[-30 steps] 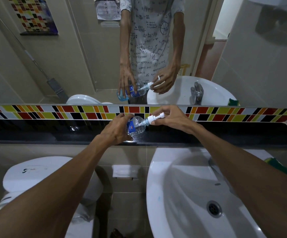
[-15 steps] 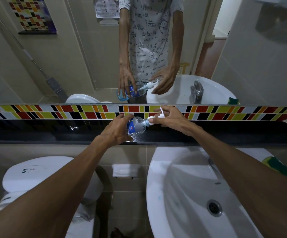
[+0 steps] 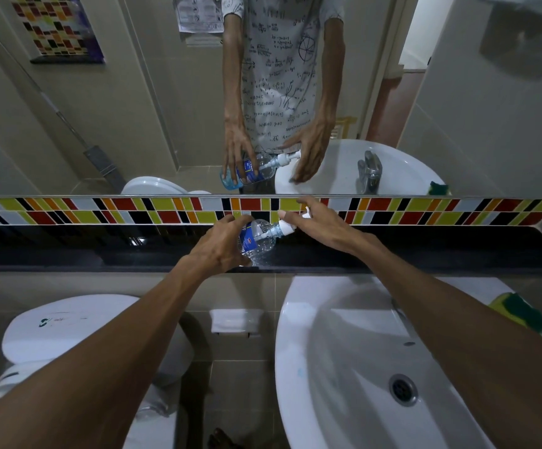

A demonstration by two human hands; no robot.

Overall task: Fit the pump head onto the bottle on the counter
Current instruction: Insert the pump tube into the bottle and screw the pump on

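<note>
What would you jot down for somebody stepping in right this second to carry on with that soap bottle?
Left hand: wrapped around the bottle, holding it tilted on the black counter, neck pointing right.
Right hand: open, fingers spread, beside the pump head; not gripping it.
Pump head: sits in the bottle's neck, its tube inside the bottle. The mirror shows the same.
Done: pump head inserted.
Left: I can't tell whether the collar is screwed tight; check it with a twist, then stand the bottle upright on the counter.
</note>
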